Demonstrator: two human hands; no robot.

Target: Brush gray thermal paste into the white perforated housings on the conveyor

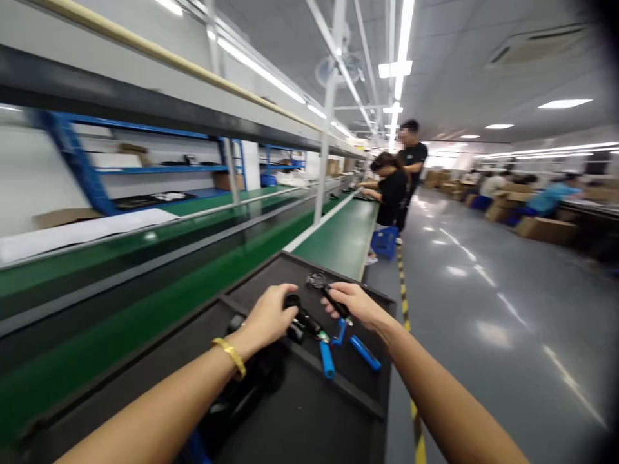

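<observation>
My left hand (271, 316), with a gold bracelet at the wrist, is closed round the dark round end of a black device (306, 320). In my right hand (349, 303) is a black tool (335, 303), whose round, open-looking head (316, 280) points up and left. Below my hands, a blue cylinder (327, 359) lies near the device's lower end. Another blue cylinder (365, 352) lies to its right, and a small blue piece (340, 332) sits between them. All are over a black tray (309, 412). More dark, blurred items lie under my left forearm.
A green conveyor belt (159, 283) runs along the left, with blue shelving (159, 169) behind. Ahead stretches a green bench (338, 235), where two people in black are at its right side. A blue crate (385, 242) is beside them. Yellow-black floor tape (405, 303) runs on the right.
</observation>
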